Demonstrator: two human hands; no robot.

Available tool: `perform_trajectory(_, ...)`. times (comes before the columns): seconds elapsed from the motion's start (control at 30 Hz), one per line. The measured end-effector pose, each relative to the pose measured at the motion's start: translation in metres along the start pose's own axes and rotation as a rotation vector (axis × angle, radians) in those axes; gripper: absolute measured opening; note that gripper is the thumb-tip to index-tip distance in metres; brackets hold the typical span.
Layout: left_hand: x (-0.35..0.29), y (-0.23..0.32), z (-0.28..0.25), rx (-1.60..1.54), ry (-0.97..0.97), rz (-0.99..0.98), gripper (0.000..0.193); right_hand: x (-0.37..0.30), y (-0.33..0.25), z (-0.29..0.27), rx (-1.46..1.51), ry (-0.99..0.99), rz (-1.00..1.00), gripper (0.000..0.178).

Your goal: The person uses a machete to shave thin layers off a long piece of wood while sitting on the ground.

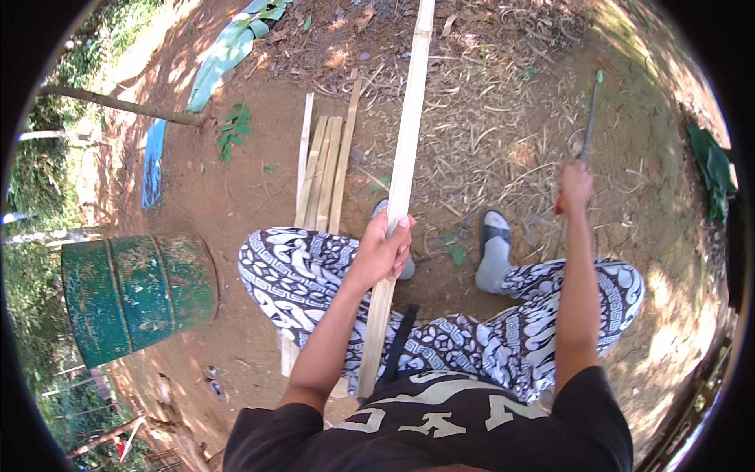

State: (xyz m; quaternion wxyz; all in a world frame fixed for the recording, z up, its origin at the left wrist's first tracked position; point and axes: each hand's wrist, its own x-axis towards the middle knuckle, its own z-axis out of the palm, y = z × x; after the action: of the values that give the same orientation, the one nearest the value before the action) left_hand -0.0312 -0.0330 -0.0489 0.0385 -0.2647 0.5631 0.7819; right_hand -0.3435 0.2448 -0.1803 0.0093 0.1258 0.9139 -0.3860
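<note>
My left hand (384,250) is wrapped around a long, pale bamboo slat (406,134), gripping it below its middle. The slat runs from my lap, between my knees, out past the far edge of the view. Off to the right, my right hand (578,186) is closed on a knife (591,118). Its long, thin blade points away from me, well apart from the slat, and a bit of red handle shows below the fist. More bamboo slats (326,177) lie side by side on the ground beyond my left knee, partly hidden by my leg.
Thin curled shavings (487,106) cover the soil ahead. At left stands a rusty green drum (145,291), with a blue bundle (153,165) and a wooden pole (126,102) beyond it. A large leaf (224,61) lies at far left, another dark leaf (711,173) at far right.
</note>
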Motion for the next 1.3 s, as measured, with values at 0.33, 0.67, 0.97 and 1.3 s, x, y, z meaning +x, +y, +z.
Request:
perform_trajectory(0.33,0.026,0.009,0.016,0.048,-0.186,-0.071,0.024,-0.189,-0.123,0.016,0.913,-1.060,0.113,0.024)
perform_trajectory(0.67,0.007,0.001,0.021,0.000,-0.353,-0.220,0.038,-0.162,-0.120,0.014,0.949,-0.850,0.071,0.037)
perform_trajectory(0.97,0.007,-0.004,0.031,0.375,-0.162,-0.072,0.026,-0.145,-0.099,-0.012,0.158,-0.602,-0.376,0.040)
perform_trajectory(1.3,0.008,-0.015,0.021,0.284,-0.020,-0.032,0.019,-0.186,-0.101,-0.002,-0.282,-0.649,-0.765,0.015)
